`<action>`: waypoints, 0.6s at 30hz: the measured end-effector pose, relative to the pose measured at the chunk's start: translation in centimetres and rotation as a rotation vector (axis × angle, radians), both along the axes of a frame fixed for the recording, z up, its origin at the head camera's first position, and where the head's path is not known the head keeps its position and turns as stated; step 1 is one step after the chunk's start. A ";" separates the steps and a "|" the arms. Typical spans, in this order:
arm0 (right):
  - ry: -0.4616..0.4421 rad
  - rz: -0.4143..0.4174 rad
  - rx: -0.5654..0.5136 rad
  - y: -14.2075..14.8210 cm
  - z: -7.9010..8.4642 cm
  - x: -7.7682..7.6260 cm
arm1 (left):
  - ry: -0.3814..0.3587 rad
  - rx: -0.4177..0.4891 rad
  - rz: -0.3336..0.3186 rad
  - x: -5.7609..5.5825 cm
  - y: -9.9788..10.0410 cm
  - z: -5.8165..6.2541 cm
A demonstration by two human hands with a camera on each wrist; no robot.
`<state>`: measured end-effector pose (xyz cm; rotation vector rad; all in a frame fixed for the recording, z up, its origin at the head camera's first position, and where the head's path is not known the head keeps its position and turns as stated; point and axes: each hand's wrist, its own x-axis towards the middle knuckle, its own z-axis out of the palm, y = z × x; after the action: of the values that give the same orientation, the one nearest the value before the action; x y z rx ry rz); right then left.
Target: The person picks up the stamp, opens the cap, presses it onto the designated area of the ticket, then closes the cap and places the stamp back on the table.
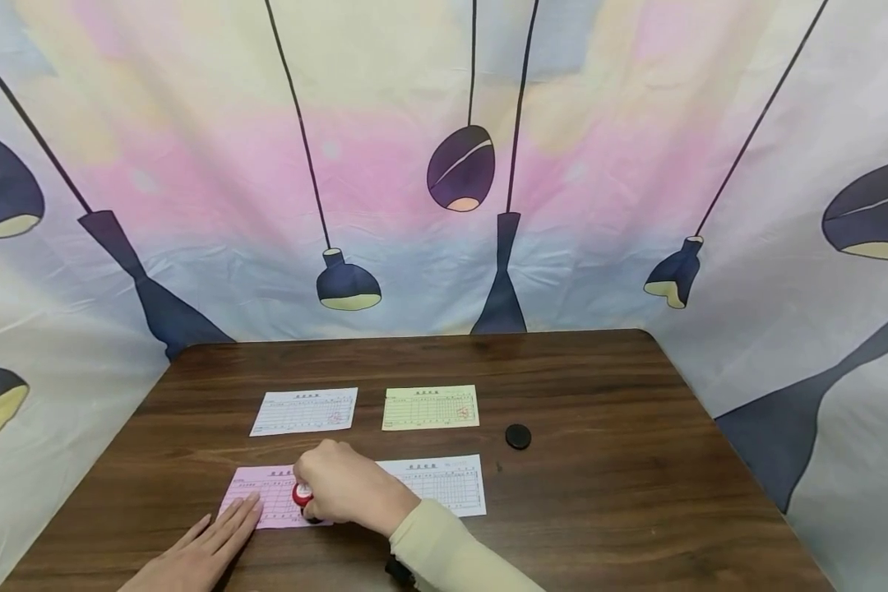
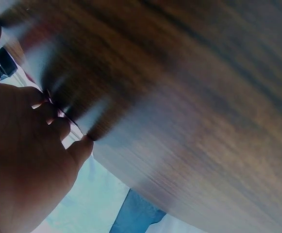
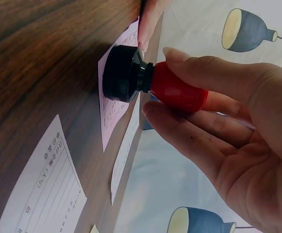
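My right hand grips the red handle of a round stamp, thumb and fingers around it. The stamp's black base is over the right part of a pink form slip; whether it presses on the paper I cannot tell. Flat on the slip's lower left edge lie the straight fingers of my left hand. To the right, partly behind my right hand, is a white form slip.
Farther back on the brown wooden table lie another white slip and a yellow slip, each with a red stamp mark. A round black cap sits right of the yellow one. A lamp-patterned curtain hangs behind.
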<state>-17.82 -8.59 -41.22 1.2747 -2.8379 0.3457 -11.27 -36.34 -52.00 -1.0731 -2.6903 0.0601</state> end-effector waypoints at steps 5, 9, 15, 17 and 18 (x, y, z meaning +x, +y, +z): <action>0.001 -0.001 -0.005 -0.2 0.1 -0.1 | 0.032 0.008 0.016 0.1 -0.1 -0.1; 0.029 0.030 0.038 -0.3 0.0 0.0 | 0.086 0.010 0.032 0.5 0.1 -0.7; -0.023 0.036 0.004 0.8 0.6 -0.5 | 0.117 0.003 0.057 0.6 0.7 -1.1; -0.088 0.022 -0.092 1.6 1.2 -0.9 | 0.102 0.002 0.073 0.5 0.7 -0.9; -0.119 0.015 -0.145 2.2 1.6 -1.2 | 0.086 -0.002 0.082 0.4 0.7 -0.7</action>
<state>-19.04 -6.42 -39.59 1.2895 -2.8374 0.6356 -10.82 -35.65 -52.65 -0.9377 -2.6563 0.1212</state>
